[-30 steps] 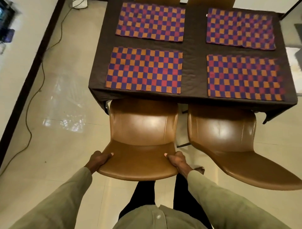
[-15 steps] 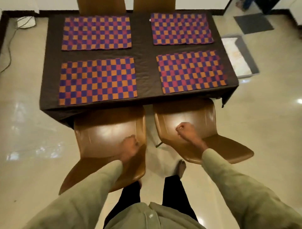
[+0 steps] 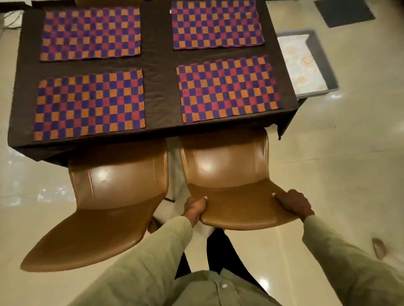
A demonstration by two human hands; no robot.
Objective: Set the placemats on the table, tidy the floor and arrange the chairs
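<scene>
Two brown leather chairs stand at the near side of the table point(image 3: 159, 83), which wears a dark cloth. The right chair point(image 3: 227, 174) has its seat partly under the table edge. My left hand point(image 3: 194, 207) grips the left edge of its backrest and my right hand point(image 3: 293, 202) grips the right edge. The left chair point(image 3: 113, 196) stands beside it, untouched, its seat partly under the table. Several checked purple, orange and red placemats lie flat on the cloth; the near right one point(image 3: 227, 89) is straight ahead of the held chair.
A grey tray point(image 3: 321, 61) with a pale patterned sheet lies on the floor right of the table. A dark mat point(image 3: 343, 12) lies at the far right. Another chair's back point(image 3: 109, 2) shows beyond the table. A bare foot point(image 3: 379, 248) is at the right. Glossy tiles surround everything.
My hands left the left chair and crossed to the right one. They now grip both sides of its backrest, and that chair sits squarer to the table and closer to the left chair.
</scene>
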